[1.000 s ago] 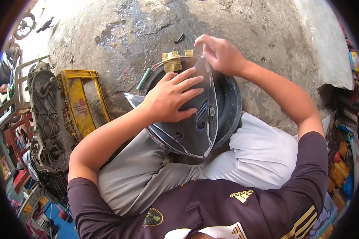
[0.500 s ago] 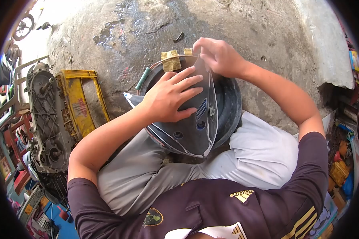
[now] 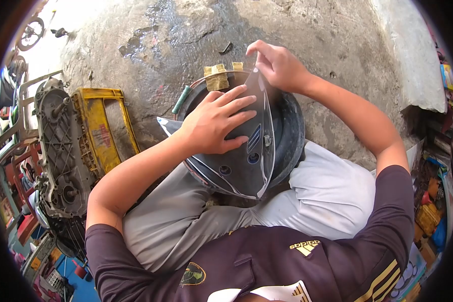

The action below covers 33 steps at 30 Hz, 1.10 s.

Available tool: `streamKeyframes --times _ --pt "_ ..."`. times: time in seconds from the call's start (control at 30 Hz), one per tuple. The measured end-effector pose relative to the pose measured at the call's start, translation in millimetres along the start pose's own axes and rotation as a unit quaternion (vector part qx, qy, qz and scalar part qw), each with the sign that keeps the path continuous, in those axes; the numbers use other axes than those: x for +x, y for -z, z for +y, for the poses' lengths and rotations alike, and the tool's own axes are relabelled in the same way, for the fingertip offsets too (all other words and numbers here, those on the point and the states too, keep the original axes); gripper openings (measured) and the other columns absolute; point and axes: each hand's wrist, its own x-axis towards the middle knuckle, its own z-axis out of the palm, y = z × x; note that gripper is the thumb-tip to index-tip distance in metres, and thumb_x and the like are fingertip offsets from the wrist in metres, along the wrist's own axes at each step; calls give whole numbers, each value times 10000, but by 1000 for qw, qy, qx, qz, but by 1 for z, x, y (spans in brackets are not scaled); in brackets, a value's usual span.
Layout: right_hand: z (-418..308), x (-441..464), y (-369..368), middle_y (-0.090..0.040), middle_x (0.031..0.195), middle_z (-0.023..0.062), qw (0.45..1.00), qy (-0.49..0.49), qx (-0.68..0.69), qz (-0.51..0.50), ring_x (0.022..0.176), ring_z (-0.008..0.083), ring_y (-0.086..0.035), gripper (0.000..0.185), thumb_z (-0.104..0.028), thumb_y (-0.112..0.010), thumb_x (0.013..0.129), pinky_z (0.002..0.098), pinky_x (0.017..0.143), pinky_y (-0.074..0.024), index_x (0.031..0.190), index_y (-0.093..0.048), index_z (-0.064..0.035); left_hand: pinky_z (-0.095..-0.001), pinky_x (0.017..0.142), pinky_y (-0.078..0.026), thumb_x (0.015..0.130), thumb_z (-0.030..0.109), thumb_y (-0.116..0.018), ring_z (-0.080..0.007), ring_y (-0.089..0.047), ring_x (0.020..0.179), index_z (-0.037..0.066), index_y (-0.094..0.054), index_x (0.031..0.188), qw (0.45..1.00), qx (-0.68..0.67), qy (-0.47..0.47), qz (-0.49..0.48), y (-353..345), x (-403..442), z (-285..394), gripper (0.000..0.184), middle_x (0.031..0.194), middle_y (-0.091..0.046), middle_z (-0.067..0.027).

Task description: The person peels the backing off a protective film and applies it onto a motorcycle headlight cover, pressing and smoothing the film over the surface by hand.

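A dark grey motorcycle fairing panel [image 3: 241,163] with pale edges and two round holes rests across a black basin [image 3: 289,136] between my legs. My left hand [image 3: 219,118] lies flat on the panel, palm down, fingers stretched out. Beside the panel's narrow far tip [image 3: 254,78] is my right hand [image 3: 282,68], its fingers curled. Whatever those fingers hold, if anything, is hidden. Folded yellowish pieces [image 3: 216,78], perhaps sandpaper or cloth, hang over the basin's far rim. A green cylinder [image 3: 181,99] leans at the rim's left.
To the left stand a metal engine casing [image 3: 60,146] and a worn yellow frame [image 3: 103,131]. Wet patches mark the concrete floor [image 3: 186,40]. A small black piece [image 3: 225,48] lies beyond the basin. A concrete ledge [image 3: 412,55] and clutter [image 3: 430,211] are on the right.
My right hand has moved slightly away from me, up past the panel's tip, and its blur has lessened. My left hand stays flat on the panel.
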Motion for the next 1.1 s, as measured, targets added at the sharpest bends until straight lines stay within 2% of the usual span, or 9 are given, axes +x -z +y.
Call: streamKeyframes --times 0.13,0.27,0.33,0.43,0.47,0.57,0.67,0.87,1.1 --pt "-10 -9 -12 -618 785 107 997 80 12 20 707 279 -651 270 0 -607 944 410 698 -523 1200 -586 -82 -495 1072 -457 847 382 -813 -311 -429 1509 128 -679 1332 1000 3 0 -2 0 0 0 564 1546 -546 -78" --pt "7 -2 -4 -624 791 109 997 71 -3 27 712 281 -655 276 3 -623 937 409 700 -524 1197 -587 -82 -495 1072 -457 849 386 -810 -312 -428 1510 128 -677 1336 1000 1 -2 1 1 0 0 567 1551 -542 -80" --pt "6 1 0 -632 794 111 1000 15 -14 13 720 280 -665 266 7 -620 937 407 703 -529 1187 -593 -79 -496 1074 -456 847 384 -812 -313 -427 1511 127 -675 1337 1000 2 -1 0 0 0 0 570 1554 -540 -79" --pt "-9 -8 -9 -639 810 117 997 69 12 25 723 280 -662 253 4 -609 940 408 700 -528 1179 -598 -77 -497 1077 -455 846 382 -813 -313 -426 1512 125 -676 1335 1000 1 0 1 0 0 0 569 1554 -540 -78" --pt "-14 -11 -7 -674 899 165 998 55 15 -4 812 357 -691 295 8 -600 923 450 746 -545 1200 -610 -92 -497 1077 -455 846 382 -813 -313 -426 1512 125 -676 1335 1000 1 -1 1 0 0 0 569 1554 -540 -78" --pt "-5 -8 -6 -647 849 129 997 72 13 14 748 298 -669 242 15 -610 940 411 706 -535 1166 -605 -71 -498 1078 -455 848 386 -812 -313 -424 1513 125 -679 1333 1000 5 0 -3 1 0 0 567 1555 -539 -76" --pt "13 1 -4 -655 875 132 996 68 -47 38 756 310 -676 220 14 -606 943 415 721 -544 1149 -613 -64 -503 1087 -448 848 375 -816 -329 -405 1539 155 -658 1377 1000 -4 4 -11 1 0 0 594 1584 -525 -78" --pt "-5 -9 -11 -667 927 156 990 138 6 31 788 326 -683 168 11 -577 951 410 731 -544 1104 -625 -40 -501 1086 -449 847 371 -815 -330 -408 1537 154 -657 1376 1000 -2 5 -14 1 0 -1 593 1582 -527 -78" --pt "4 -2 -8 -669 950 167 994 90 -33 45 815 344 -682 131 12 -577 953 420 742 -541 1066 -629 -30 -504 1090 -448 850 375 -812 -328 -406 1539 154 -655 1378 1000 -2 4 -12 0 -1 -1 593 1587 -522 -74"
